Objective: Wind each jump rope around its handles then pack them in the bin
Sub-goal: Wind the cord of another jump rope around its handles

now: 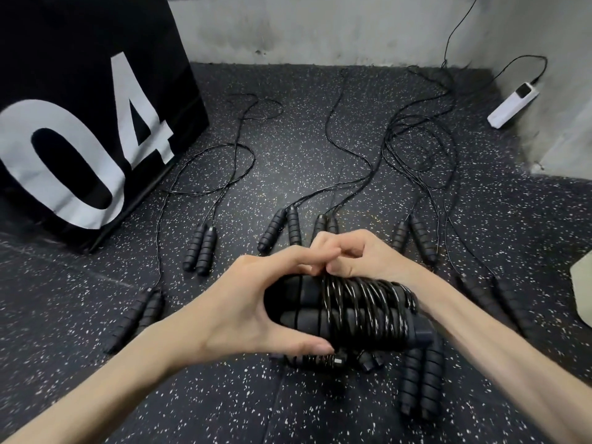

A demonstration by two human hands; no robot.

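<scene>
Left hand [256, 302] grips the paired black foam handles [307, 306], wrapped in glossy black rope coils [365, 302]. Right hand [358, 254] pinches the rope at the top. Unwound ropes lie on the speckled floor [288, 149].

at least nine jump ropes [346, 315], two hands [243, 302], one power strip [512, 105].

There is one camera, worn on the person's head. It looks forward and down at the dark speckled rubber floor [288, 161]. It is close to the two hands, which fill the lower middle of the picture. Farther off, it sees the grey concrete wall [320, 30] at the top. The wide lens bends the edges.
</scene>
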